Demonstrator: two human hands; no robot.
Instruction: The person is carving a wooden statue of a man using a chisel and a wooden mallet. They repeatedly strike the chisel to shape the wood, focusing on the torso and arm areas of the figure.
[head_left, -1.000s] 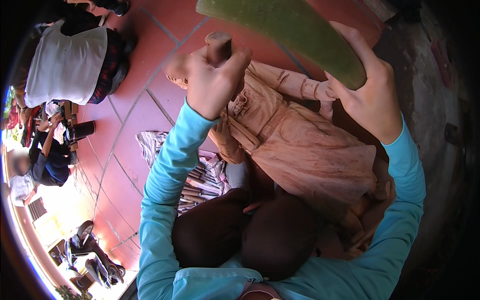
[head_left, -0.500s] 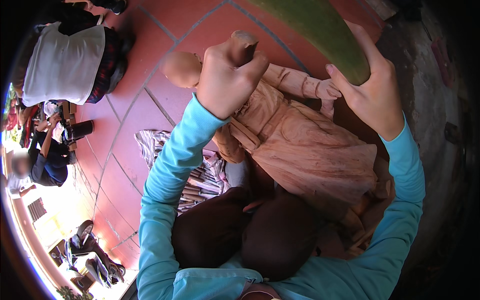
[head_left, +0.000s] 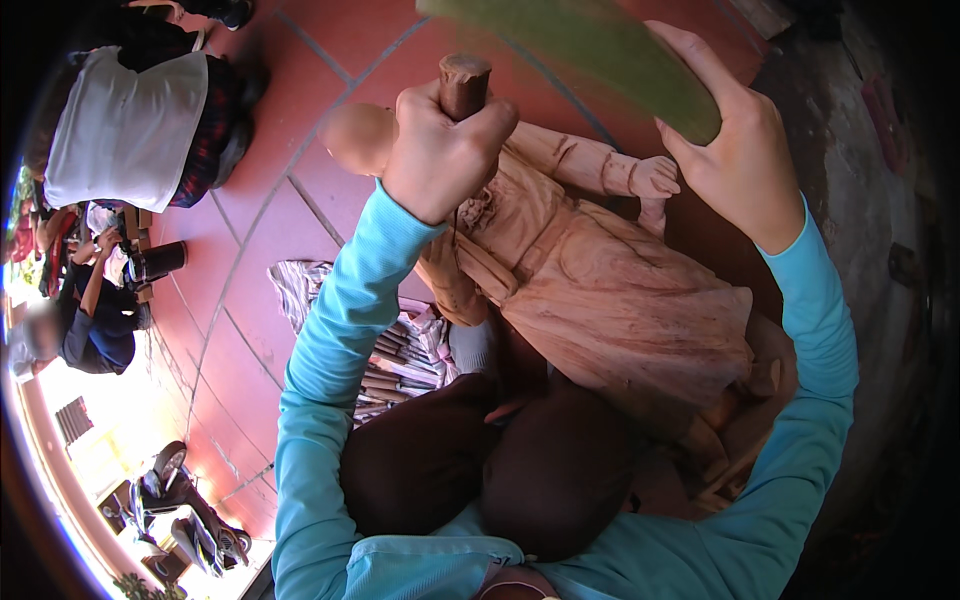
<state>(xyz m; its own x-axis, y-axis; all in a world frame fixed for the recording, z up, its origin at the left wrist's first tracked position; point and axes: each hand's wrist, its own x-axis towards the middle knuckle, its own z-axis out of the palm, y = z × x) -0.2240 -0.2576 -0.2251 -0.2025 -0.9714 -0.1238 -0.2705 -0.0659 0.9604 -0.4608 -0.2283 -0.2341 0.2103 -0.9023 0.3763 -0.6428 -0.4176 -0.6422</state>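
A carved wooden figure (head_left: 620,280) in a long pleated robe lies at a slant before my knees, its smooth round head (head_left: 360,138) toward the upper left. Wrapped round the wooden handle of a chisel (head_left: 465,85), my left hand (head_left: 440,155) is over the figure's upper chest. The handle's worn butt sticks up above the fist; most of the blade is hidden below. My right hand (head_left: 745,150) grips the near end of a long green club-like mallet (head_left: 600,65). The mallet is raised above the figure's outstretched arm, blurred, its far end near the top edge.
Several wooden-handled carving tools (head_left: 400,365) lie on a striped cloth (head_left: 295,290) by my left knee. Wood pieces (head_left: 745,465) lie beside the figure's base. At the left, people (head_left: 130,130) sit on the red tiled floor (head_left: 270,215); a motorbike (head_left: 190,515) stands farther off.
The green mallet has swung up and left, its far end now nearer the chisel. My left hand and the chisel have shifted slightly left, with the handle more upright.
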